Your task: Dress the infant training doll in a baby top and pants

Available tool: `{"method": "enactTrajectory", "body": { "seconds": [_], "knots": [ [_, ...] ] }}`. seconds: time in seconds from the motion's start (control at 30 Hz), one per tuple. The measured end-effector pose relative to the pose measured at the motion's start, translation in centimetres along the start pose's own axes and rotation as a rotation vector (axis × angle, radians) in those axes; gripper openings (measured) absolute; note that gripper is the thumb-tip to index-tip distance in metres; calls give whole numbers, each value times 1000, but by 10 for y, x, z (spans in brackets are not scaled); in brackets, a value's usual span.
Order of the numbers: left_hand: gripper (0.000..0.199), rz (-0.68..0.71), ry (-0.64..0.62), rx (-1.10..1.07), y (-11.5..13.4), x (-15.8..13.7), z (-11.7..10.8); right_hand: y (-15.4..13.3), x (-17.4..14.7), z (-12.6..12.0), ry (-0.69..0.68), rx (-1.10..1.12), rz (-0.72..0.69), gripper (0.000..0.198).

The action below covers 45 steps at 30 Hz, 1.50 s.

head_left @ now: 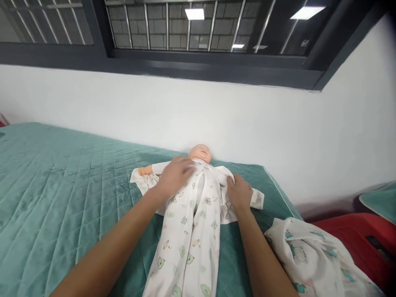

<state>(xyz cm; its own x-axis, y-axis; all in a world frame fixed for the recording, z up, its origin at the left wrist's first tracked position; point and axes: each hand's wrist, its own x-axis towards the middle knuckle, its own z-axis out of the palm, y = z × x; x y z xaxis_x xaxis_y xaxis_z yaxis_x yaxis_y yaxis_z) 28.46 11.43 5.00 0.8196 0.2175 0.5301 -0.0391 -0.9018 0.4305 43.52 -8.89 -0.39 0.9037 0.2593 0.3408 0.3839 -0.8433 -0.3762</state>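
Observation:
A baby doll point(200, 153) lies on its back with its head toward the wall. White printed baby clothes point(185, 231), with long legs and small green and yellow animal figures, cover its front. Under its arms spreads a white baby top point(229, 216), and the doll's hand point(144, 170) shows on the left. My left hand point(177, 175), slightly blurred, is over the doll's chest with its fingers stretched out and apart. On the other side, my right hand point(239, 192) is closed on the white top by the doll's arm, which is mostly hidden.
Beneath everything is a green quilted bed cover point(77, 198). A white printed cloth point(312, 255) lies crumpled at the lower right, by a red plastic seat or case point(361, 235). Behind the bed stand a white wall point(154, 111) and a dark-framed window point(185, 66).

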Motion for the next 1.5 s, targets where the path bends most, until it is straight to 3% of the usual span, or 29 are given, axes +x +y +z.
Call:
{"method": "enactTrajectory", "body": {
  "seconds": [0.07, 0.13, 0.3, 0.53, 0.9, 1.13, 1.27, 1.5],
  "knots": [
    [34, 113, -257, 81, 39, 30, 14, 2, 0, 1, 3, 10, 1, 34],
    [33, 144, -568, 311, 67, 57, 29, 3, -1, 3, 16, 19, 2, 34],
    [28, 92, -741, 423, 102, 89, 69, 4, -3, 3, 15, 33, 2, 34],
    [36, 50, -723, 539, 108, 84, 100, 3, -4, 0, -14, 35, 15, 34],
    [30, 33, -743, 586, 84, 98, 83, 12, -3, -13, -39, 22, 175, 36],
    [35, 84, -792, 562, 86, 94, 107, 14, -1, -9, -95, 38, 216, 39],
    [40, 82, -737, 580, 86, 88, 120, 15, 2, -6, -121, 67, 230, 40],
    [44, 118, -659, 609, 80, 84, 114, 20, 2, -5, -115, 160, 229, 38]
  ]
}}
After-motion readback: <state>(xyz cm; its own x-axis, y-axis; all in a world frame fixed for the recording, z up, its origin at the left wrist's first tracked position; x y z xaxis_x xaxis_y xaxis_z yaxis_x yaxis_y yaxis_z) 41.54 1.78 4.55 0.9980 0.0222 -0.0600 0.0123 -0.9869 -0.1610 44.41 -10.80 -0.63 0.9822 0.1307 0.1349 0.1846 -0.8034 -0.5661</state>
